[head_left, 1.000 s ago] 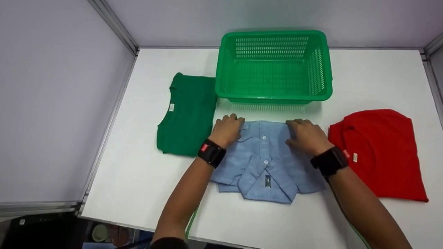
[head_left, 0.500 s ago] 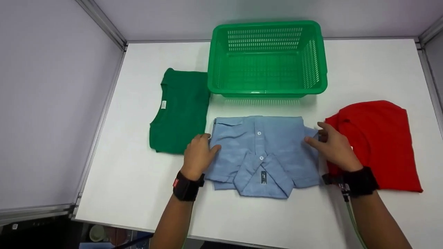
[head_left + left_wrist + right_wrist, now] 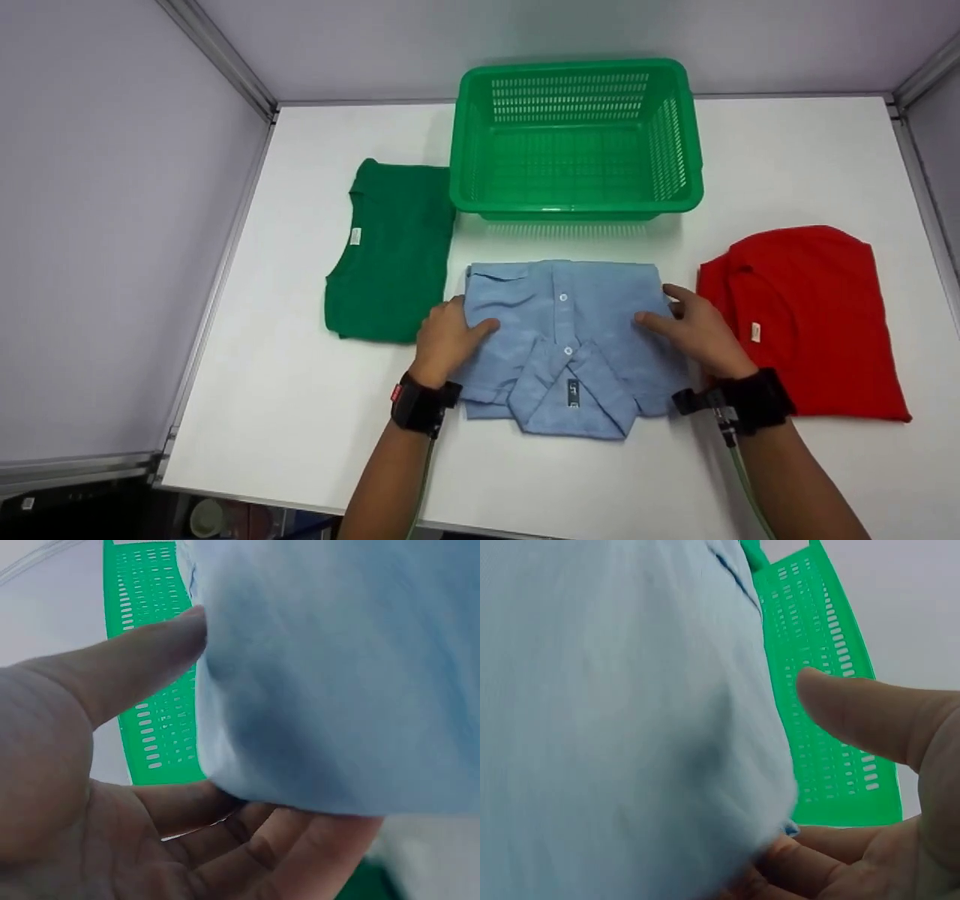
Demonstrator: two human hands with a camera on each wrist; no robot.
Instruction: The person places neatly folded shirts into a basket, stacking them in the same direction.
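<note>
Blue shirt point(image 3: 570, 330) is lying folded on the worktop point(image 3: 300, 390); left hand point(image 3: 446, 341) is gripping its nine-o'clock edge, right hand point(image 3: 697, 334) its three-o'clock edge.

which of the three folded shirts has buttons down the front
The folded light blue cotton shirt in the middle, held at its sides by both hands. The green and red T-shirts show none.

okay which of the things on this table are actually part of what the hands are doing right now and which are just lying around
In hand:
blue shirt, folded, collar toward the person
left hand, gripping the shirt's left edge, fingers under it
right hand, gripping the shirt's right edge, fingers under it

Lying about:
green shirt, folded, left of the blue one
red shirt, on the right
green basket, behind the blue shirt, likely not in use yet
</note>
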